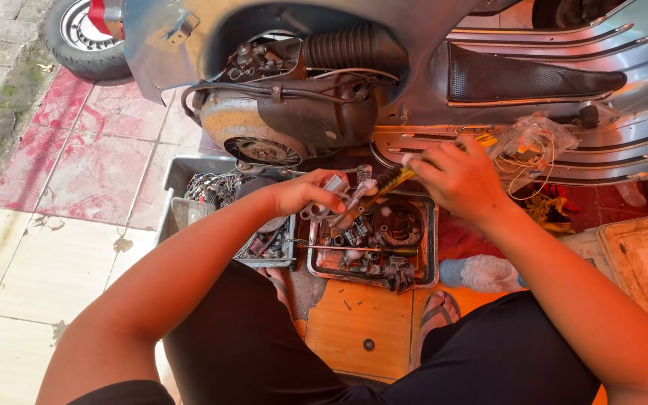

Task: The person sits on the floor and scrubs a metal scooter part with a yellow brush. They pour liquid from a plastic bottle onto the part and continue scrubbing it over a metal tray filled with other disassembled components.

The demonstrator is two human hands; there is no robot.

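A: Start with the largest item

B: Scooter, silver body lying on its side, engine exposed. Below it a steel tray of dark greasy parts; beside that a grey bin of wires and hardware

A: Hands?

B: Left hand has its fingers closed around a small metal part, held just above the tray. Right hand has its fingers wrapped on the yellow handle of a screwdriver, tip set against the part

A: Handling of the part?

B: My judgement: cast metal, rigid, light enough for one hand, likely oily and so slippery. Best held around the main body as now, clear of the thin fittings. The screwdriver is stiff; the ribbed handle is the only sound grip

A: Orientation?

B: Screwdriver's long axis runs from upper right down to lower left, tip pointing toward the left hand. The part's own axis I cannot tell; fingers cover much of it

A: Anything else?

B: A second screwdriver lies crosswise in the tray
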